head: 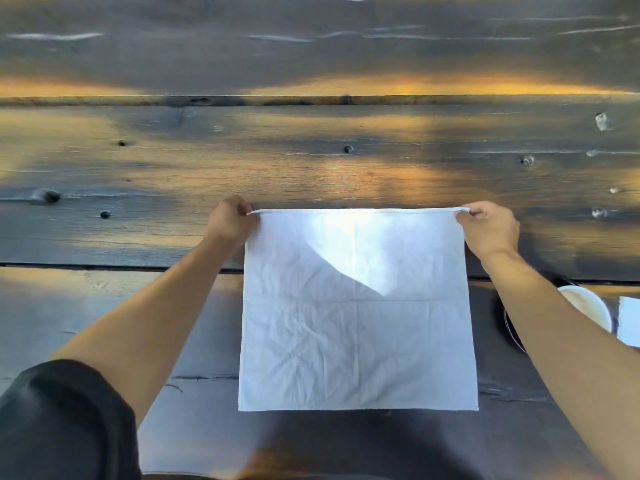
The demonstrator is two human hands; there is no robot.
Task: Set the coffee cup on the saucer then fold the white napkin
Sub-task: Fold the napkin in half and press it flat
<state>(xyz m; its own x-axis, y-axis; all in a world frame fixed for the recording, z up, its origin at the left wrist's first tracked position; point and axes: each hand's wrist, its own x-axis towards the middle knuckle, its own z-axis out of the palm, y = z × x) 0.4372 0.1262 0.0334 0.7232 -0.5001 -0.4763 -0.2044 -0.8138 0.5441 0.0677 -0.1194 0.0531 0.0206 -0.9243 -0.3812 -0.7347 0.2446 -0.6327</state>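
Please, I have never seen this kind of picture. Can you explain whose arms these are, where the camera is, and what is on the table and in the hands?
No machine here: a person wears a camera on the head, looking down at their own arms. The left hand and right hand each pinch a far corner of the white napkin, spread open over a dark wooden table. At the right edge, partly behind the arm, a white cup shows; whether it stands on a saucer is unclear.
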